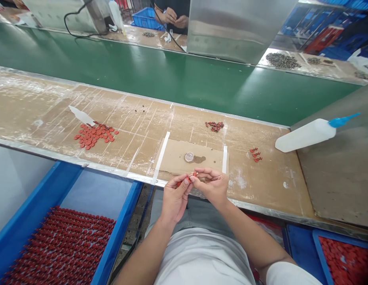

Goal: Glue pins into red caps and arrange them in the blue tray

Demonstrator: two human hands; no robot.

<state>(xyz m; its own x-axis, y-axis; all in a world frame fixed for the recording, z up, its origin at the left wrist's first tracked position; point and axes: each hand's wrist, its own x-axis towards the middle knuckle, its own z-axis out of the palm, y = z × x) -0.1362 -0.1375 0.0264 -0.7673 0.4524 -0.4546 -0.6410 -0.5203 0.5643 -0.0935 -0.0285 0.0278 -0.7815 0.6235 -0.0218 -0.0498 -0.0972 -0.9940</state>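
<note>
My left hand (175, 198) pinches a small red piece (188, 179) between thumb and fingertips, just over the table's front edge. From the other side, my right hand (213, 187) closes its thumb and index finger on the same piece; its exact shape is mostly covered. Right beyond the hands, a small round clear dish (189, 157) sits on a taped cardboard sheet (172, 156), beside a dark wet stain. Dark red small parts (215, 126) lie in a pile farther back. Three red figure-like pieces on round bases (256, 154) stand to the right.
Red discs (93, 136) lie heaped at left near a white strip (81, 115). A white bottle with a blue nozzle (305, 135) is at right. Blue trays of red pieces (129, 209) (322, 253) flank me below the table. Behind runs a green belt (142, 67); another person's hands (175, 18) work beyond.
</note>
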